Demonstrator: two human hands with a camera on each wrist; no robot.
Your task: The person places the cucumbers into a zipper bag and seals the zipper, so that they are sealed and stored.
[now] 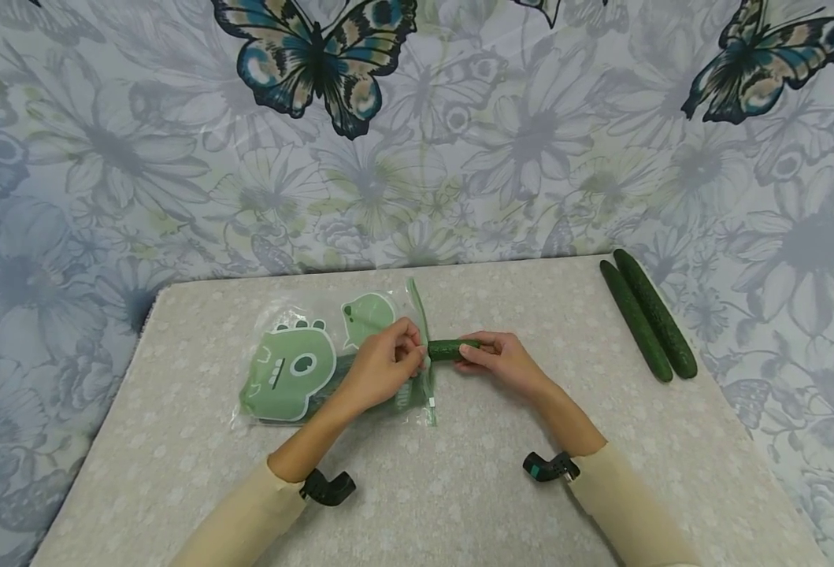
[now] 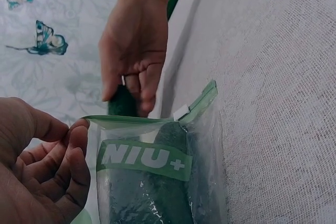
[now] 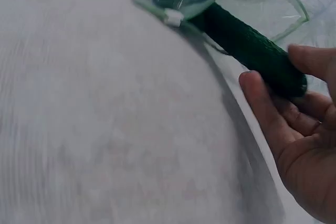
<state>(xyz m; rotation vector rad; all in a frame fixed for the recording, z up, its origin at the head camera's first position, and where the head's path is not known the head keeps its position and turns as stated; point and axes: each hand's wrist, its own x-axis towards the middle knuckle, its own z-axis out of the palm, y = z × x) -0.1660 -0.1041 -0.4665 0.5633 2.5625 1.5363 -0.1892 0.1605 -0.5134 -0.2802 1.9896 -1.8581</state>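
A clear zip bag (image 1: 296,370) with green cartoon dinosaur prints lies on the table, its green-edged mouth facing right. My left hand (image 1: 381,366) pinches the rim of that mouth between thumb and fingertips. In the right wrist view the mouth gapes around a dark green cucumber (image 3: 252,45), part of it inside the bag. My right hand (image 1: 502,362) grips the cucumber's outer end with thumb and fingers. Through the plastic, the left wrist view shows a dark green cucumber shape (image 2: 173,195) below the NIU+ label. A white slider (image 3: 173,17) sits on the zip edge.
Two more cucumbers (image 1: 646,315) lie side by side near the table's right edge. A pale patterned cloth (image 1: 473,480) covers the table. Behind it hangs a fabric (image 1: 388,197) printed with flowers and butterflies. Black wrist cameras (image 1: 329,487) are strapped at both sleeves.
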